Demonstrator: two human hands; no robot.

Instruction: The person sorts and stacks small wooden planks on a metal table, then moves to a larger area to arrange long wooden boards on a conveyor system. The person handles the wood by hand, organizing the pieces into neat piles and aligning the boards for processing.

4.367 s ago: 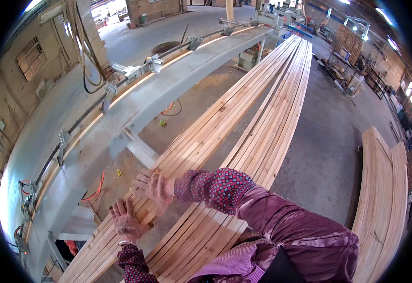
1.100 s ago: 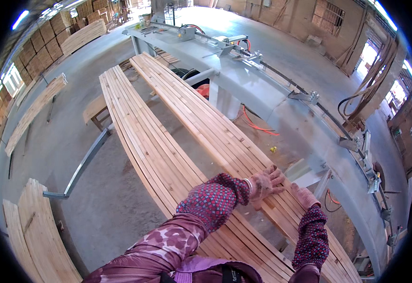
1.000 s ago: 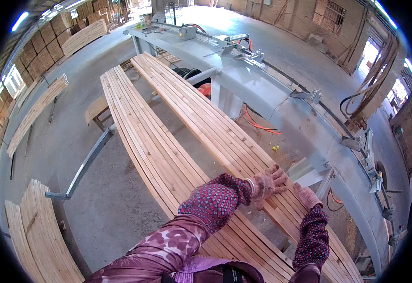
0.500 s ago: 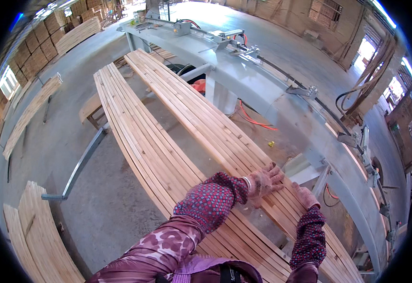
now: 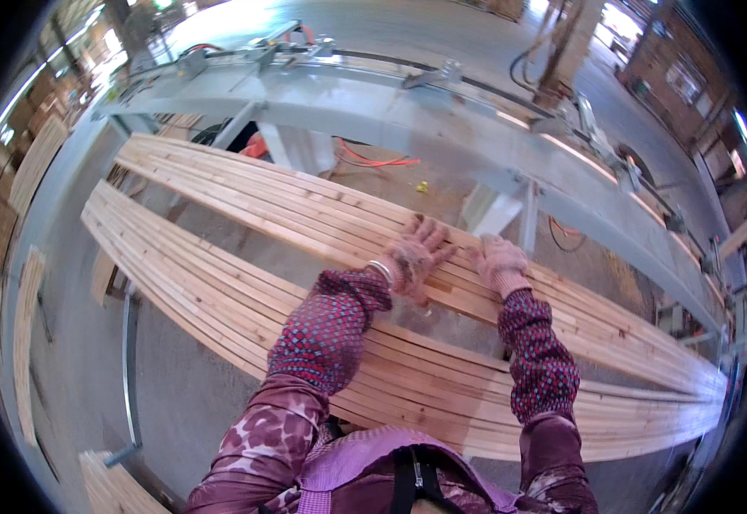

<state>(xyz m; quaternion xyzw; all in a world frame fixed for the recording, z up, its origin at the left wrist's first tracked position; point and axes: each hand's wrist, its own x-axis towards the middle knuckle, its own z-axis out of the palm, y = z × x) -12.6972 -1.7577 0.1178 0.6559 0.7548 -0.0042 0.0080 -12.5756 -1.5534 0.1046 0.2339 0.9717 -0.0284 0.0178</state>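
Note:
Two long rows of pale wooden strips lie side by side, a far row and a near row. My left hand, in a pinkish work glove, rests palm down on the far row with its fingers spread. Just to its right, my right hand, gloved alike, is closed at the far edge of the same row. Its fingers bend over a wooden strip there; their tips are partly hidden. Patterned sleeve covers show on both forearms.
Beyond the strips runs a long grey metal machine frame with clamps along it. An orange-red hose lies on the floor beneath. More wooden boards stand at the left, beside a metal bar. A column with cables rises at the back.
My view has turned to the right, so the rows now run more crosswise. Both hands remain on the far row, and the left hand's fingers are spread wider.

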